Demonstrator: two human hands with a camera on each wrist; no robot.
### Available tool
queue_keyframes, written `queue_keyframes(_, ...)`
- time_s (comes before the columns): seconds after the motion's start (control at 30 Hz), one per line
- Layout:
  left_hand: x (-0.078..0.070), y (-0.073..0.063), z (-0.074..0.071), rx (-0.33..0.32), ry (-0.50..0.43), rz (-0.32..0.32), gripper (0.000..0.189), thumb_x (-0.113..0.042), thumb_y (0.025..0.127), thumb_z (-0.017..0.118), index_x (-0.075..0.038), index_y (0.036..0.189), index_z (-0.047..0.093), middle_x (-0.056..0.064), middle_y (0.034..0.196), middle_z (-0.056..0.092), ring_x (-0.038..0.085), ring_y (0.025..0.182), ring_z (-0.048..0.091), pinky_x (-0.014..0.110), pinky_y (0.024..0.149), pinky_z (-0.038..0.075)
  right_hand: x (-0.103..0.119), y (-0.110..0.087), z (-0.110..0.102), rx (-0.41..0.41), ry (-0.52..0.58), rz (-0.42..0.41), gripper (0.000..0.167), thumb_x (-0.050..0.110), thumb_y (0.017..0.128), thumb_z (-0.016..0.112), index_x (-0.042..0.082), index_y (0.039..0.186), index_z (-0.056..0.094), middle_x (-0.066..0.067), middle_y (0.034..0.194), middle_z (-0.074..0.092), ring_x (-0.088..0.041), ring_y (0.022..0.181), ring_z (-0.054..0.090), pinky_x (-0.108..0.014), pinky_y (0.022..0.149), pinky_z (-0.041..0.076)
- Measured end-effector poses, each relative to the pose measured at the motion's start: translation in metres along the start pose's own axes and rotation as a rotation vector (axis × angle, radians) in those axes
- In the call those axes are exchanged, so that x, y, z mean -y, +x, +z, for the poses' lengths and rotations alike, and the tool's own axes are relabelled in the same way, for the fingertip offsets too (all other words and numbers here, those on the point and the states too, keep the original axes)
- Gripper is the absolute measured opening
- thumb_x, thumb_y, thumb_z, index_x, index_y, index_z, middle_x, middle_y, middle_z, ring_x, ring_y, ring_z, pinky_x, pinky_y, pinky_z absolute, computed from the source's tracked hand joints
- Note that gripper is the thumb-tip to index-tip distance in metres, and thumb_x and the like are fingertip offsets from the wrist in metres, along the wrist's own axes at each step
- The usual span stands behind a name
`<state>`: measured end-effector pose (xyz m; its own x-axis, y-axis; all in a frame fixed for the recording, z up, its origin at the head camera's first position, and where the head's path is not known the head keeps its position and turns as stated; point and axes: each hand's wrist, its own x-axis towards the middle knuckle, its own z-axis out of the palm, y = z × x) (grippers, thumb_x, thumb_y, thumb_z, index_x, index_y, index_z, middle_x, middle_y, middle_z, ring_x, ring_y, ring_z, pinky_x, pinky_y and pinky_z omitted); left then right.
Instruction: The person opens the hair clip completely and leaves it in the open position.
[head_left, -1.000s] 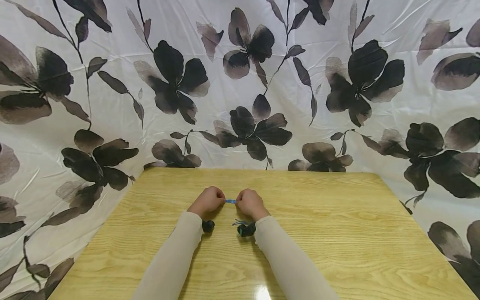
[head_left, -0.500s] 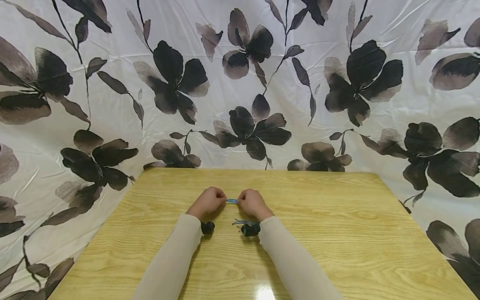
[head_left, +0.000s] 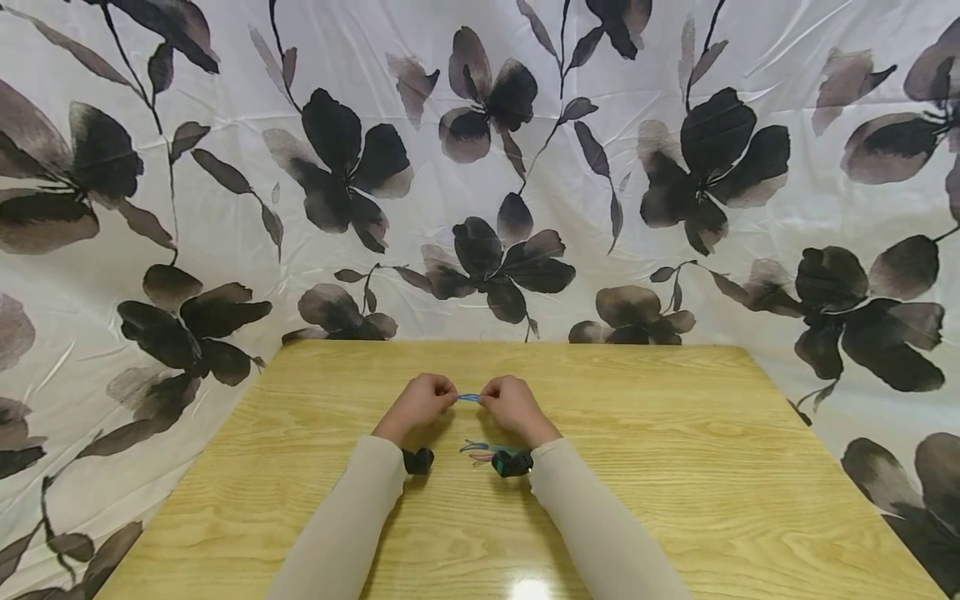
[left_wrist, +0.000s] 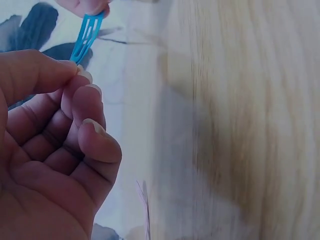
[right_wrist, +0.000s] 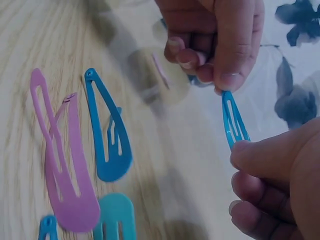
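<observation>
A blue snap hair clip (head_left: 468, 398) stretches between my two hands above the table. My left hand (head_left: 420, 404) pinches its narrow end between thumb and index finger; the other fingers are curled loosely in the left wrist view. At the wider end, my right hand (head_left: 517, 408) pinches with thumb and forefinger, which cover that tip in the right wrist view. Slots run along the clip (left_wrist: 87, 37). Below the right hand, more snap clips lie on the wood: a pink one (right_wrist: 77, 200), another blue one (right_wrist: 117, 165) and part of a teal one (right_wrist: 117, 212).
The wood-grain table (head_left: 660, 467) reaches back to a white cloth (head_left: 420, 167) printed with dark flowers. A thin pink strip (left_wrist: 146, 215) shows near the left hand. Both wrists wear black cameras; the right one (head_left: 512, 463) partly hides the loose clips in the head view.
Both hands have shifted slightly right and away with the blue clip held between them. My right wrist has moved right, so more of the loose clips, pink included, shows in the head view.
</observation>
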<state>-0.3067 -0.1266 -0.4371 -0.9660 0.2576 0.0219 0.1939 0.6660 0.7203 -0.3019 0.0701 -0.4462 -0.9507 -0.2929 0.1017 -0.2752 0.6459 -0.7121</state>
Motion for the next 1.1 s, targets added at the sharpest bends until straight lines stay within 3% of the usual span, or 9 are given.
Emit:
queue_keyframes(0.43,-0.014,-0.013,0.009,0.019,-0.123,0.014,0.021,-0.021,0.098,0.058,-0.004,0.103,0.069,0.011,0.093,0.066,0.020,0.075,0.060,0.030,0.066,0.048,0.001,-0.021,-0.019,-0.045,-0.031,-0.068,0.014,0.018,0.097,0.060,0.010,0.091,0.070,-0.001,0.084,0.066,-0.012,0.069,0.052,-0.029,0.065,0.046)
queue_keyframes(0.77,-0.017,-0.032,0.020,0.036,-0.203,0.038,0.017,-0.020,0.097,0.059,-0.007,0.102,0.069,0.010,0.093,0.066,0.018,0.075,0.060,0.030,0.067,0.050,-0.003,-0.048,-0.019,-0.040,0.054,-0.022,0.011,0.020,0.097,0.059,0.014,0.094,0.069,0.000,0.093,0.066,-0.012,0.076,0.055,-0.029,0.068,0.048)
queue_keyframes(1.1,-0.027,-0.039,0.022,0.046,-0.244,0.076,0.017,-0.020,0.097,0.059,-0.008,0.103,0.069,0.009,0.095,0.066,0.018,0.076,0.059,0.033,0.071,0.050,-0.002,-0.057,-0.032,-0.056,0.088,-0.037,0.012,0.020,0.097,0.060,0.014,0.093,0.069,0.000,0.086,0.065,-0.013,0.070,0.053,-0.029,0.063,0.046)
